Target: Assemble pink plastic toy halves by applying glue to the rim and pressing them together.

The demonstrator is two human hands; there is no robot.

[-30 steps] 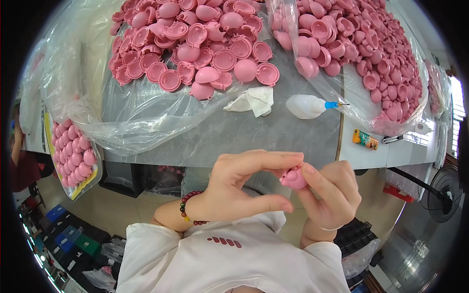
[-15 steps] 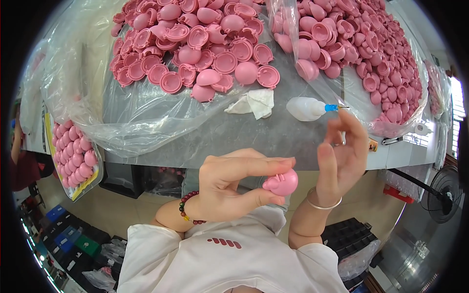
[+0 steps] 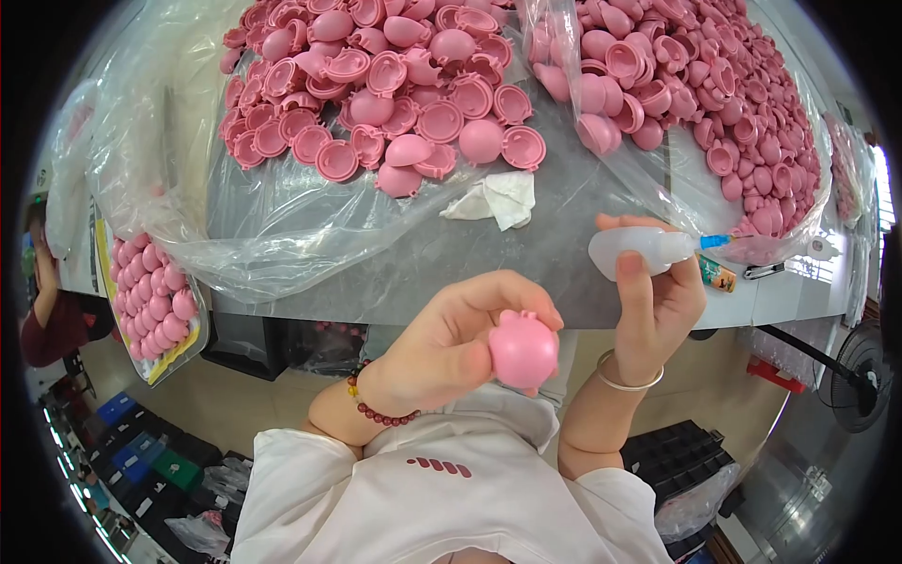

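Between the thumb and fingers of my left hand [image 3: 460, 329] is a round pink plastic ball [image 3: 524, 351] with small tabs on its upper edge. It is held over the front edge of the table. To the right, my right hand [image 3: 662, 301] is closed around a white squeeze bottle [image 3: 639, 252], which lies sideways above the thumb. Its blue needle tip [image 3: 714, 242] points right, away from the ball. A crumpled white cloth [image 3: 493, 198] lies on the table beyond both hands.
Loose pink half shells [image 3: 385, 122] cover plastic sheeting at the far left. A bigger pile of pink pieces [image 3: 752, 141] fills a clear bag at the right. A tray [image 3: 194, 352] of pink balls stands at the left edge. A fan [image 3: 850, 381] is at right.
My right hand has picked the squeeze bottle up off the table. My left hand has turned the pink ball, so its tabs now face upward.
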